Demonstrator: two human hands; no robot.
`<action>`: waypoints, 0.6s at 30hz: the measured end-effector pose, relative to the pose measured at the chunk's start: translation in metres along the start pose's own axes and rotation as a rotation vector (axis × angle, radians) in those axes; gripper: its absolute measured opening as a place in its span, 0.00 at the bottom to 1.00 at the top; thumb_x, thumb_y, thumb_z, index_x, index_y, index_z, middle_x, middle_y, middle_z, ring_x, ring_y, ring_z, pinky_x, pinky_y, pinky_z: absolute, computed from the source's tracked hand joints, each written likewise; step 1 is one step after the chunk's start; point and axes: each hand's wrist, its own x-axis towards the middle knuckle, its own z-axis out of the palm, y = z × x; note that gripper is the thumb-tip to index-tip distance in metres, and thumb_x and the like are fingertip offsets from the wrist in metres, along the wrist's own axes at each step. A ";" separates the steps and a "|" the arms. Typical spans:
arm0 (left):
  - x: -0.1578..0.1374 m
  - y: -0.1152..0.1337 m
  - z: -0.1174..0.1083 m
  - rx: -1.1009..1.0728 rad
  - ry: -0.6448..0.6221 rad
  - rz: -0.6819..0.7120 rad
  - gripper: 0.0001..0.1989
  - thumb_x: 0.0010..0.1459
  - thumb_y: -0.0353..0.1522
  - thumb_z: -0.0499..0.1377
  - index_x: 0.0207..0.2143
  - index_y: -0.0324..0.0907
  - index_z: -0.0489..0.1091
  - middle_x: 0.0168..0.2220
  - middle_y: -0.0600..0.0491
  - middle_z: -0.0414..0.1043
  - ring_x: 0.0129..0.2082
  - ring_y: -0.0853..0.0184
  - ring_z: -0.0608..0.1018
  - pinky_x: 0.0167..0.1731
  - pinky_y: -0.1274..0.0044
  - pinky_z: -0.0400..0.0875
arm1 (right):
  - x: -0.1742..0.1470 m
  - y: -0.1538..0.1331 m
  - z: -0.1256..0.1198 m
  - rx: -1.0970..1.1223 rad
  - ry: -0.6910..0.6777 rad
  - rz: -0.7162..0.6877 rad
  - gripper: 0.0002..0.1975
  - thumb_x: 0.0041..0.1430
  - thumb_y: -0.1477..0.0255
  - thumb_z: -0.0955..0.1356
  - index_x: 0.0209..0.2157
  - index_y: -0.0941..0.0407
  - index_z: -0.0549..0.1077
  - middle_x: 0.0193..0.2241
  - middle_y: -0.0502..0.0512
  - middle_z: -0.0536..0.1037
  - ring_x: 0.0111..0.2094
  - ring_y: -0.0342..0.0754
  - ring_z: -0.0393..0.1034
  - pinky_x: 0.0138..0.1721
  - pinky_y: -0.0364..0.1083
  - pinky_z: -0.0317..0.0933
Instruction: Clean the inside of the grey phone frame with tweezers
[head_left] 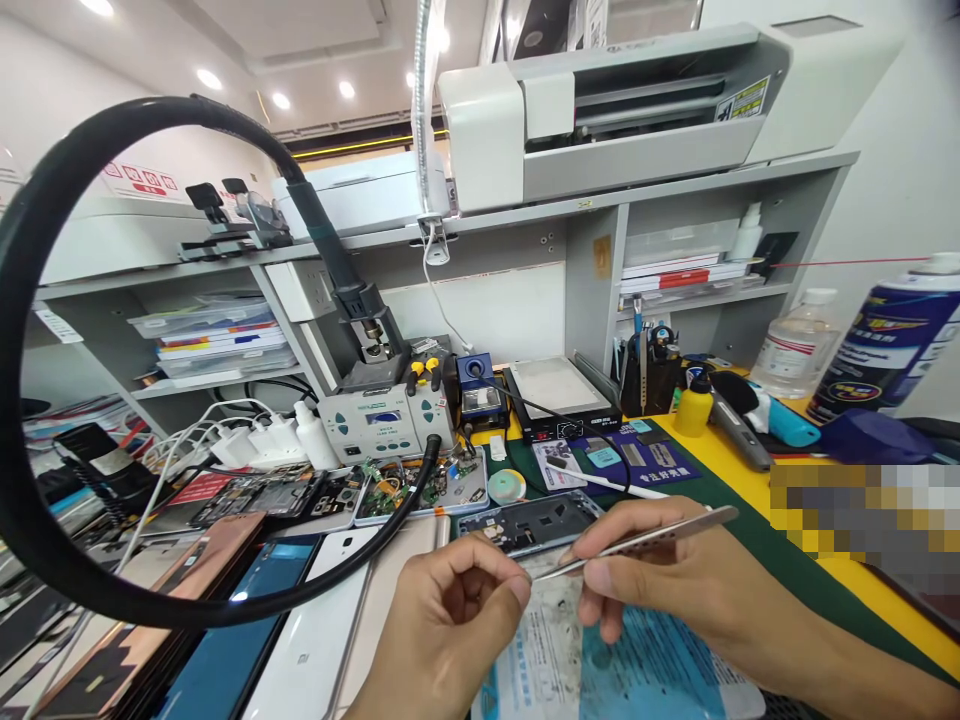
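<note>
Several containers stand at the back of the bench: a black desk pot bristling with upright tools, a small yellow squeeze bottle just right of it, a clear plastic bottle of clear liquid, and a blue-and-white spray can lying tilted at the far right. A clear shallow tray holds green circuit boards and small parts.

The right hand pinches slim silver metal tweezers between thumb and forefinger, fingers closed on the shaft, tips pointing left. The left hand is curled, thumb and forefinger pressed together just at the tweezer tips (whether anything sits between them I cannot tell). Both hover over a white and blue printed sheet, in front of an open phone frame.

Underneath lies a green mat on a yellow-edged bench. Phones with white, blue and copper backs lie at the left, under a thick black hose looping from a grey soldering station. Grey shelving carries a white machine; ceiling spotlights shine above.
</note>
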 end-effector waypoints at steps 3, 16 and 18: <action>0.000 -0.005 -0.002 0.012 -0.005 0.003 0.20 0.52 0.47 0.70 0.26 0.39 0.75 0.21 0.58 0.62 0.22 0.75 0.58 0.24 0.79 0.48 | 0.000 0.000 -0.001 0.013 0.000 0.014 0.12 0.57 0.65 0.78 0.36 0.58 0.82 0.27 0.57 0.87 0.25 0.46 0.80 0.31 0.44 0.72; -0.002 -0.010 -0.001 0.178 0.041 0.113 0.09 0.57 0.37 0.62 0.28 0.42 0.74 0.25 0.58 0.63 0.22 0.75 0.61 0.23 0.80 0.53 | 0.003 0.003 0.001 0.139 0.037 0.083 0.11 0.54 0.67 0.80 0.34 0.59 0.81 0.25 0.58 0.87 0.25 0.46 0.80 0.30 0.43 0.73; -0.003 -0.012 0.000 0.255 0.064 0.192 0.06 0.57 0.35 0.61 0.30 0.43 0.74 0.26 0.59 0.63 0.21 0.76 0.60 0.21 0.80 0.51 | 0.003 0.003 0.001 0.155 0.055 0.089 0.11 0.54 0.67 0.80 0.34 0.58 0.82 0.24 0.58 0.86 0.25 0.47 0.80 0.29 0.43 0.73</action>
